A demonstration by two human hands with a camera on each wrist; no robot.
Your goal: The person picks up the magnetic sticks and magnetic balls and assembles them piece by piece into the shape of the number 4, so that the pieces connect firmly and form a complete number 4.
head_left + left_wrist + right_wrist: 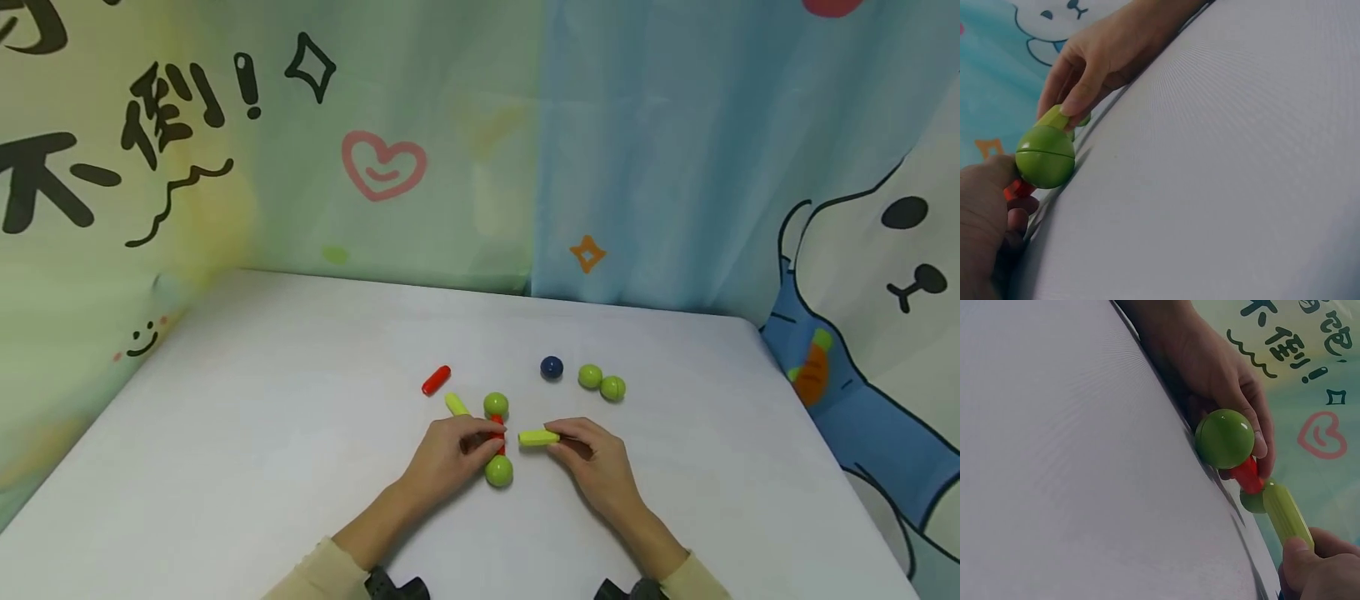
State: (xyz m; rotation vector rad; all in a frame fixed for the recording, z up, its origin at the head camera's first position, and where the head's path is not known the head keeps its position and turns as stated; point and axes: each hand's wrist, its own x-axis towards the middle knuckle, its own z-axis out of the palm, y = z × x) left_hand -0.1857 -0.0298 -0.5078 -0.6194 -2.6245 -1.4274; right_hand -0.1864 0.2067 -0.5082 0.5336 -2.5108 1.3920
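Observation:
My left hand (453, 454) pinches a red stick (498, 421) that runs between two green balls, one (496, 405) at its far end and one (498, 471) at its near end. In the right wrist view the same red stick (1247, 475) shows between the left fingers. My right hand (596, 467) pinches a yellow-green stick (537, 437) by its right end, thumb and fingertips on it. The stick's free end points left at the red one; in the head view a small gap separates them. A second yellow-green stick (455, 404) lies just beyond the left hand.
A loose red stick (437, 380) lies farther back on the white table (322, 375). To the right are a dark blue ball (551, 367) and two green balls (602, 382) side by side. A printed curtain (465, 142) hangs behind the table.

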